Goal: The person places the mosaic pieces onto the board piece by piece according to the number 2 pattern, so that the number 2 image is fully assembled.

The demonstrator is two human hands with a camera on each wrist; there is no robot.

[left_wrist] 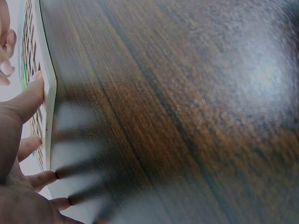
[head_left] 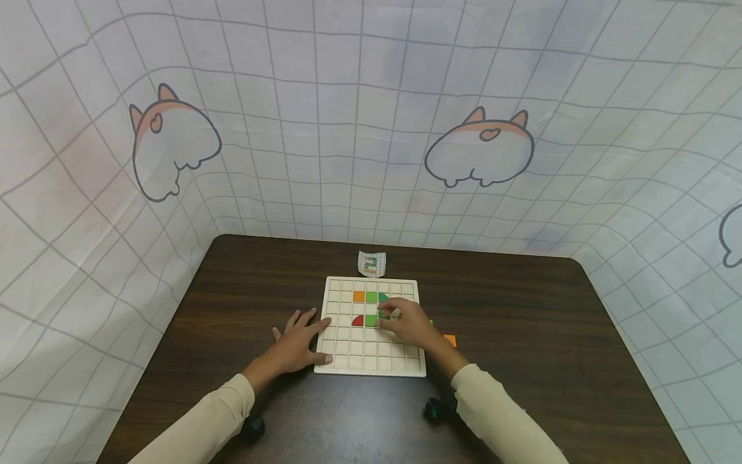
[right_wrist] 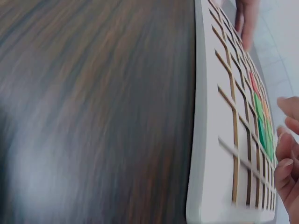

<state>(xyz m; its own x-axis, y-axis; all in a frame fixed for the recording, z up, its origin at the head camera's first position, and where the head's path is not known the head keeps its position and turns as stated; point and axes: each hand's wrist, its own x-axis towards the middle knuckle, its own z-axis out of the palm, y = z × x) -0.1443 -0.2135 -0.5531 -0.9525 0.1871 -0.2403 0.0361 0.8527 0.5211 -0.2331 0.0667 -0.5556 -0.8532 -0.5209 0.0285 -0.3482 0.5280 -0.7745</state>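
Around and behind the cream wooden board with square cells (head_left: 371,365), we see a white cloth curtain with grey grid lines (head_left: 371,129), and below the board a dark brown wood-grain table (head_left: 255,270). The board lies flat in front of the person, between the two hands.

At its left edge is the left hand (head_left: 294,343), fingers spread and straight, with thumb and forefinger touching the rim; we suppose this keeps the board from sliding. Above its cells is the right hand (head_left: 411,322), fingers bent; we cannot tell whether they pinch a piece.

Just behind the board lies a small white paper card with a coloured figure (head_left: 371,264), perhaps placed there to be seen easily. On the board are an orange square tile (head_left: 359,296), a green square tile (head_left: 371,297) and, nearer us, a red rounded tile (head_left: 357,320). Right of the board, partly hidden, is another orange piece (head_left: 450,339).

We can read no brand or writing; the card's figure is too small.
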